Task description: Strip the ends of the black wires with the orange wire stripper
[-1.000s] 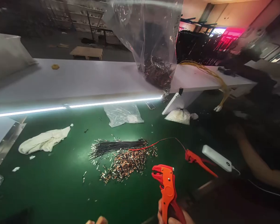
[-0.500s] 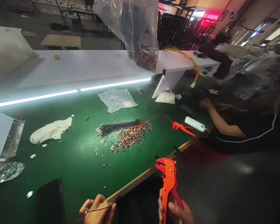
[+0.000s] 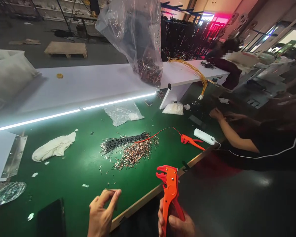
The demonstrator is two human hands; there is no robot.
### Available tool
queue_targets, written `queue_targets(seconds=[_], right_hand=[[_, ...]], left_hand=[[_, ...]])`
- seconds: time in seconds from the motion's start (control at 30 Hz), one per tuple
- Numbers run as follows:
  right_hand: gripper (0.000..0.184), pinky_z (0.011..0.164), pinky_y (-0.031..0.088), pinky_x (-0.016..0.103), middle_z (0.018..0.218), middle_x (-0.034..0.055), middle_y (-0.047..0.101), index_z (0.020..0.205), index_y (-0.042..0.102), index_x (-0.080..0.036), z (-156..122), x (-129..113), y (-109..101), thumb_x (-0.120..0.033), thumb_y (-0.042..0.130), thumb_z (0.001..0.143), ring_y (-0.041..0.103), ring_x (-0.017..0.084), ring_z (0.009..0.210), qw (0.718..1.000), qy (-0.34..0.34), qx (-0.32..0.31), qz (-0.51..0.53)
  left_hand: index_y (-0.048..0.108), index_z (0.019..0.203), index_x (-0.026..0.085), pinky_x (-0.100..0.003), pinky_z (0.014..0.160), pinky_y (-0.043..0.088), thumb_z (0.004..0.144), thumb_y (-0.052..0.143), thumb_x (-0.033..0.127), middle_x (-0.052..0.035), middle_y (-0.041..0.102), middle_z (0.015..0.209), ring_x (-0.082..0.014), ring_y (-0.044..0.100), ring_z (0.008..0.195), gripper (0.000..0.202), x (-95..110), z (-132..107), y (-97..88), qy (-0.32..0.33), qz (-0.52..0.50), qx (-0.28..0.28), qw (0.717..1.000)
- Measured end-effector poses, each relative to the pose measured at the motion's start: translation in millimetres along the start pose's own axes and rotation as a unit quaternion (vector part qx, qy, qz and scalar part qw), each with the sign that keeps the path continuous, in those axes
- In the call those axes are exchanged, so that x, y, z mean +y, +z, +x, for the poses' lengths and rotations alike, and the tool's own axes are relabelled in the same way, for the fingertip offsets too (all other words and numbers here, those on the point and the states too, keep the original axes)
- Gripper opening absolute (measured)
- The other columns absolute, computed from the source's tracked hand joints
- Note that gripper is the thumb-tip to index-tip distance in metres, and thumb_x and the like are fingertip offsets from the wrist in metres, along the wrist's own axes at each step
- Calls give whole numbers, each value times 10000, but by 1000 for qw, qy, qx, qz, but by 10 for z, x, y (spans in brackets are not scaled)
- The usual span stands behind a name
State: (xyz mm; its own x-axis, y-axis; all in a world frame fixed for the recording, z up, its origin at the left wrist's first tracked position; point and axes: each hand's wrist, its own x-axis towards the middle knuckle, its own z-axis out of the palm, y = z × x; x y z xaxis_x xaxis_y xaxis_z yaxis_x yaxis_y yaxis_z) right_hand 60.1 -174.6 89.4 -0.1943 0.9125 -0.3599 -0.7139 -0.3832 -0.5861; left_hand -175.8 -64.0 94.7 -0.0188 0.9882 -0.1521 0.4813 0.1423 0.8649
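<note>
Low at the centre, my left hand (image 3: 102,212) is raised over the near edge of the green tabletop, thumb and forefinger pinched together. A thin dark wire (image 3: 110,190) shows only as a short line at its fingertips; the rest is hidden. My right hand (image 3: 175,222) wraps round the handles of an orange-red wire stripper (image 3: 171,182), held upright with its jaws pointing left and parted. Beyond my hands lies a bundle of black wires (image 3: 123,141) with stripped ends, beside a heap of short copper-coloured pieces (image 3: 134,153). A red wire (image 3: 160,130) arches from the bundle.
A second wire stripper (image 3: 191,141) and a white power bank (image 3: 204,136) lie to the right, near a co-worker's arm (image 3: 233,135). A white cloth (image 3: 54,147) and dark phone-like slab (image 3: 51,219) are left. A lit strip (image 3: 118,100) edges the white shelf (image 3: 93,77).
My left hand has risen and turned, its pinch now pointing up and right. The wire stripper in my right hand has shifted slightly left. A small white scrap now shows left of my left hand.
</note>
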Motion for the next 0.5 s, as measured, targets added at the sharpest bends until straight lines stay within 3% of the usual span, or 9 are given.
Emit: queue_targets(seconds=[0.1, 0.23, 0.33, 0.5], right_hand=[[399, 680, 496, 327, 831, 59, 666, 1029, 589, -163, 70, -117, 150, -395, 776, 763, 673, 184, 711, 998, 24, -55, 4], [395, 689, 464, 308, 792, 68, 678, 1015, 614, -157, 86, -173, 337, -409, 769, 754, 648, 177, 721, 996, 23, -83, 14], [398, 638, 448, 286, 712, 38, 652, 950, 625, -168, 61, -156, 463, -447, 789, 716, 606, 153, 637, 996, 0, -76, 36], [430, 638, 463, 310, 758, 46, 645, 977, 629, -181, 20, -218, 609, -479, 782, 708, 600, 166, 651, 996, -30, -80, 11]], left_hand=[[672, 594, 187, -249, 563, 378, 656, 697, 667, 9, 571, 550, -138, 501, 549, 485, 486, 234, -38, -98, -135, 2, 986], [648, 615, 162, -208, 582, 365, 656, 761, 565, 26, 516, 540, -105, 460, 590, 420, 1020, 378, -98, -108, -278, 54, 953], [625, 632, 157, -184, 568, 343, 660, 790, 490, 34, 530, 586, -72, 407, 574, 373, 1274, 362, -109, -119, -346, 71, 928], [613, 634, 155, -189, 512, 313, 649, 795, 459, 43, 489, 566, -61, 342, 530, 355, 1523, 241, -64, -129, -378, 60, 915]])
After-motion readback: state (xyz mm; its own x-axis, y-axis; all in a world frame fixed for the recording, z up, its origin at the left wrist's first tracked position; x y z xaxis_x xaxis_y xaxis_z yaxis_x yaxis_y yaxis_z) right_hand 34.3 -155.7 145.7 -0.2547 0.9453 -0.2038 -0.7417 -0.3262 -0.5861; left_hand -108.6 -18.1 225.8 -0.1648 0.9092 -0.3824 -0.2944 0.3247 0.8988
